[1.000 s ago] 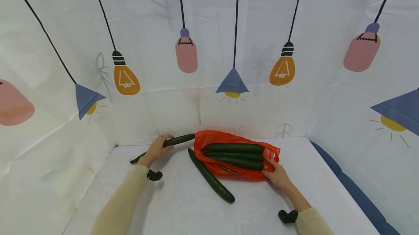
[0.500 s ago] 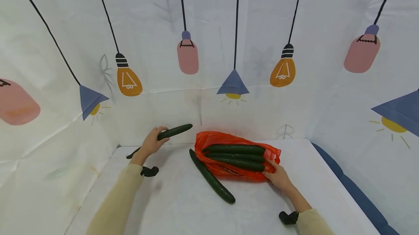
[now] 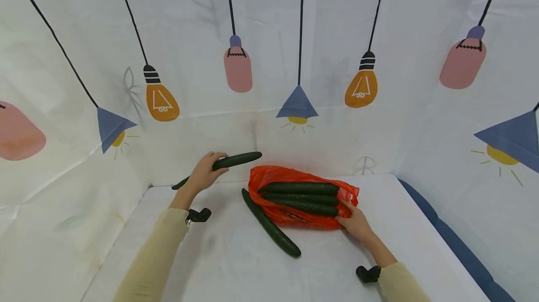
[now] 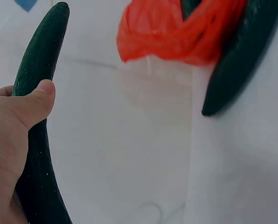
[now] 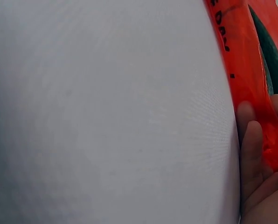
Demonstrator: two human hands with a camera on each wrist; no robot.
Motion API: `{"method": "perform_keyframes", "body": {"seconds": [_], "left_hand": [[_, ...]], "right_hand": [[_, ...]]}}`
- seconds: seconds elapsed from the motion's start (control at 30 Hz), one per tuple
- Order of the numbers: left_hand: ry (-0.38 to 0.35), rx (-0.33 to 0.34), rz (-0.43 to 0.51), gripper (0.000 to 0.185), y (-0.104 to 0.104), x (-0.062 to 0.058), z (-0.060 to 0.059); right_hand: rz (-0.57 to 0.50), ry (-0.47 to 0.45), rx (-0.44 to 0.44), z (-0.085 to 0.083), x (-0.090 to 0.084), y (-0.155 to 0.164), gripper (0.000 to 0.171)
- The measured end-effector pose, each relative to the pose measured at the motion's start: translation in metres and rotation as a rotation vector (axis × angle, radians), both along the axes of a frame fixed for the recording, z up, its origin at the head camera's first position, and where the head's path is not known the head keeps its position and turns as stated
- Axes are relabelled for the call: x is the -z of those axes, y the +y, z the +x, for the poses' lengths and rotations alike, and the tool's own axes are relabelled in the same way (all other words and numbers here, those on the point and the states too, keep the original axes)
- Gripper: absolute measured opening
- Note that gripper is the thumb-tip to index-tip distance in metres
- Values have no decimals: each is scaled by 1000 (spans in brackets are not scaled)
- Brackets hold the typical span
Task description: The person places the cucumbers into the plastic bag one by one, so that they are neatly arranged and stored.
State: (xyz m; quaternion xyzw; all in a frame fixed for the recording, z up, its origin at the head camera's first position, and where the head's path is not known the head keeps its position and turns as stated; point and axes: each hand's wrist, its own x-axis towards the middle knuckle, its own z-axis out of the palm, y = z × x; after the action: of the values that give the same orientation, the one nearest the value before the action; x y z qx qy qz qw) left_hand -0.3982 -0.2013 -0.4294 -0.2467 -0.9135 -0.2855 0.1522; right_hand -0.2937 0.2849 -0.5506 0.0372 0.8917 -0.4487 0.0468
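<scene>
The left hand (image 3: 202, 174) is wrapped around a long dark green cucumber (image 3: 227, 161) near its middle, the thumb (image 4: 38, 95) pressed along the top of it and the palm cupping its underside. The cucumber is held up off the white table (image 3: 236, 264), roughly level, its far end pointing toward the orange-red plastic bag (image 3: 294, 218) and its near end sticking out behind the wrist.

The right hand (image 3: 355, 223) rests at the right end of the plastic bag, fingers (image 5: 251, 149) curled against the thin film and pinching it beside the cucumbers inside; the grip on the bag is light and low to the table.

Three cucumbers (image 3: 301, 197) lie side by side on the opened bag. One more cucumber (image 3: 269, 223) lies loose on the table, just beside the bag's left edge, slanting toward the viewer. Behind stands a white backdrop printed with hanging lamps (image 3: 296, 103).
</scene>
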Motion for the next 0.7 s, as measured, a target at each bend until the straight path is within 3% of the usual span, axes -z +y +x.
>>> {"method": "perform_keyframes", "body": {"seconds": [0.3,0.47,0.7], "left_hand": [[22,123,-36,37,47,-10,9],[42,222,-45,39,76,-10,16],[46,326,-80,40,112,-5,20]], "right_hand": [[-177,17,65,-4,-8,-6,65],[-152,74,107,-4,-14,-12,64],[-109,73,121,-4,-11,-14,65]]}}
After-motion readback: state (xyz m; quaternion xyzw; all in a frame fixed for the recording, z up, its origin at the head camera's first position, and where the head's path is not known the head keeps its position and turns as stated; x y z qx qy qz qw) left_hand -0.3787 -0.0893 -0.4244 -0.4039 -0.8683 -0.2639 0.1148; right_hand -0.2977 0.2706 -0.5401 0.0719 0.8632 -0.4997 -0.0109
